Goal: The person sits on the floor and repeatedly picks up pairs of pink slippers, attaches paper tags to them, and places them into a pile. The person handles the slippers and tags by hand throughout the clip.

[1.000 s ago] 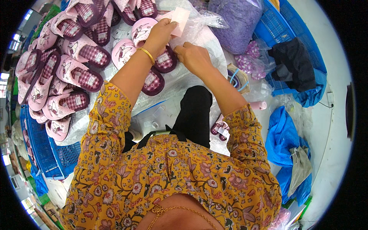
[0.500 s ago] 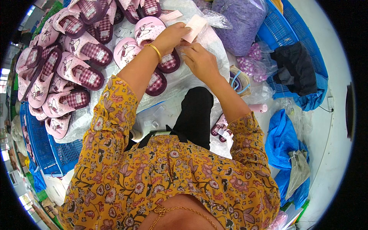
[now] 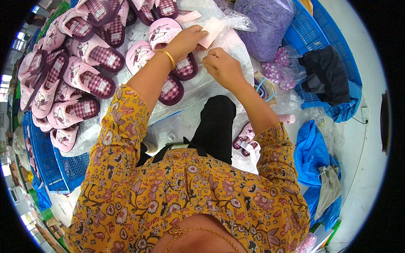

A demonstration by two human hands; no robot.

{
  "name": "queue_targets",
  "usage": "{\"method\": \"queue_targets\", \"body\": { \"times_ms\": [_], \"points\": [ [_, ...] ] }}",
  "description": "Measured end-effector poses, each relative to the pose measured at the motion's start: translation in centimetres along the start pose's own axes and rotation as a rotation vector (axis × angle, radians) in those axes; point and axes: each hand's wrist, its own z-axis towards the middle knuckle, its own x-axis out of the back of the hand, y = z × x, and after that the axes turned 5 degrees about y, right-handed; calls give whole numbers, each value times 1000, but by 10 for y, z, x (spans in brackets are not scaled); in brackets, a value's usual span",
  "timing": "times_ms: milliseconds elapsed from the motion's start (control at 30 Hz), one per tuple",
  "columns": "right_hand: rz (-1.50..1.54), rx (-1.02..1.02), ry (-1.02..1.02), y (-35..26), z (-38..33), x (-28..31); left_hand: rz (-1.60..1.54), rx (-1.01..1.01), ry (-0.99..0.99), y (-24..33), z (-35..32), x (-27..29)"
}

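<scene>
Thumb and fingers of the left hand (image 3: pixel 187 41) nip one edge of a pale pink rectangular card (image 3: pixel 211 33), seen from the head camera, and up it stands, tilted, well clear of the body, over a rumpled sheet of whitish translucent plastic (image 3: pixel 230 48). Just below it, the right hand (image 3: pixel 223 67): fingers curled in, thumb tucked close against them, tips near the card's lower end, and whether anything is caught between them, it's impossible to tell!

Round the left wrist, a smooth gold-coloured bangle (image 3: pixel 169 59). Partly behind that forearm sit two pink fabric slippers (image 3: pixel 166 30) with printed uppers and maroon-and-white checked insoles, side by side on the plastic. Beyond the left hand, a second flat pale pink piece (image 3: pixel 189 17) lies on the sheet.

Over to the left, what a crowd: a heap of matching pink checked-insole slippers (image 3: pixel 86 78), stacked and leaning on one another, with a blue plastic lattice-sided basket (image 3: pixel 76 168) below them. Across on the right, a clear plastic bag stuffed with fuzzy purple material (image 3: pixel 265 27), then crumpled black cloth (image 3: pixel 325 76) draped on another blue lattice basket (image 3: pixel 306 31). Lower down, beside the right forearm, two more pink slippers (image 3: pixel 245 139) rest together.
</scene>
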Motion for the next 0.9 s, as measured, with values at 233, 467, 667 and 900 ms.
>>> {"method": "queue_targets", "body": {
  "times_ms": [233,467,667,900],
  "points": [
    [204,-13,115,0,-9,3,178,-43,47,-8,5,-2],
    [331,-70,74,-10,-12,1,402,-118,141,-4,-3,-8],
    [390,323,163,-89,-14,0,610,-234,204,-4,-6,-15],
    [653,242,75,-144,-26,33,480,-191,206,-1,-8,-14]
  ]
}}
